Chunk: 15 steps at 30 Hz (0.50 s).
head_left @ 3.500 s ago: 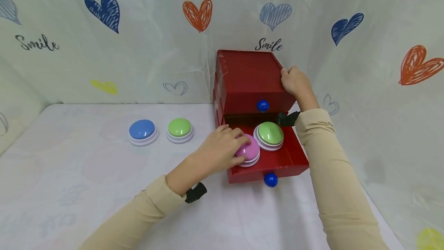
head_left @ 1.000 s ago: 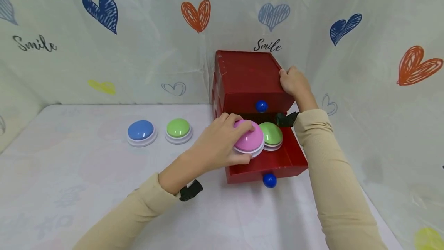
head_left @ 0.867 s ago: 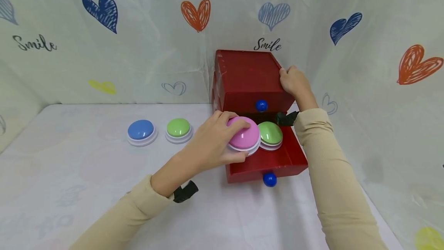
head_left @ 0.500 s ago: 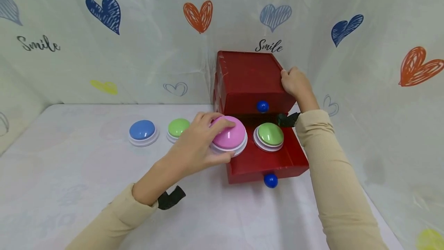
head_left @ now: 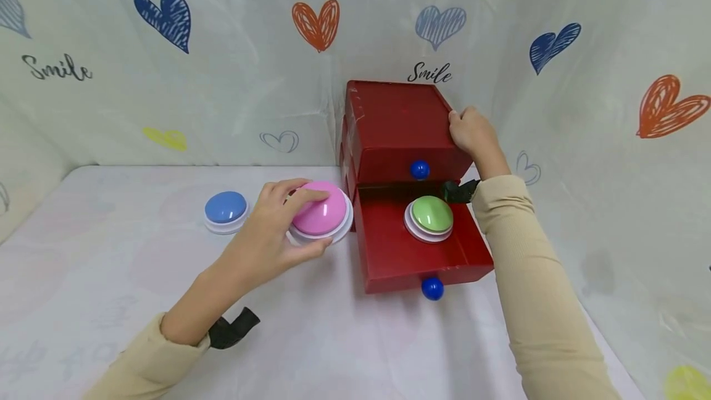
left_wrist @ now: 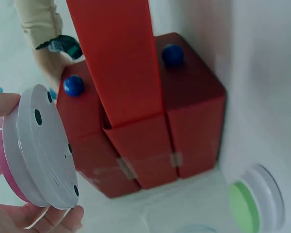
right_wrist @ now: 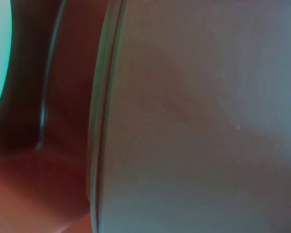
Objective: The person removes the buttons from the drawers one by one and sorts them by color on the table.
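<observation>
My left hand point(head_left: 265, 236) grips a pink push button point(head_left: 321, 210) by its rim, above the table and left of the red drawer cabinet point(head_left: 400, 116). In the left wrist view the white underside of the pink push button point(left_wrist: 46, 148) faces the camera, with dark round spots on it. My right hand point(head_left: 474, 136) holds the upper right edge of the cabinet. A pulled-out drawer point(head_left: 389, 258) with a blue knob bears a green push button point(head_left: 432, 215). The right wrist view shows mostly red panels, with no fingers visible.
A blue push button point(head_left: 226, 208) stands on the white table point(head_left: 139, 252) at the left. A second green push button point(left_wrist: 247, 206), hidden in the head view behind the left hand, appears in the left wrist view. A curtain with printed hearts hangs behind.
The left hand has lifted the pink push button out of the open drawer and carried it left, over the table. The right hand has stayed on the cabinet.
</observation>
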{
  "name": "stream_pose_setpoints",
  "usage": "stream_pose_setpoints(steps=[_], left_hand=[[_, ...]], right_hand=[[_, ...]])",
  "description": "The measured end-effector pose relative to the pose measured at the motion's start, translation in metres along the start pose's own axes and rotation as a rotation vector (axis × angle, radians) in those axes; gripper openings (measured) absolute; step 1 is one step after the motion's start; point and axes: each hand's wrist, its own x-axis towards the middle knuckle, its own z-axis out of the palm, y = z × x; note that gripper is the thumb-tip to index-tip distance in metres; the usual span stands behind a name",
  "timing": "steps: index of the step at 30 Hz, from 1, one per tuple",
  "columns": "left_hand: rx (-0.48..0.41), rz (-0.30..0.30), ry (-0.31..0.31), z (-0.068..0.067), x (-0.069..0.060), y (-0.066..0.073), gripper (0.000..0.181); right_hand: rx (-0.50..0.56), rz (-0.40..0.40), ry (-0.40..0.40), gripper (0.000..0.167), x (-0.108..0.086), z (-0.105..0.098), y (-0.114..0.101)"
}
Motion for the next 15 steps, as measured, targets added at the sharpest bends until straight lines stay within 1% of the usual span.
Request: stream_pose_setpoints(steps=[7, 15], left_hand=[[0.015, -0.053, 0.03, -0.013, -0.018, -0.019, 0.055], [0.039, -0.082, 0.114, -0.03, -0.036, -0.039, 0.054]], right_hand=[[-0.003, 0.007, -0.008, 0.054, 0.001, 0.0, 0.0], [0.008, 0.017, -0.009, 0.055, 0.0, 0.0, 0.001]])
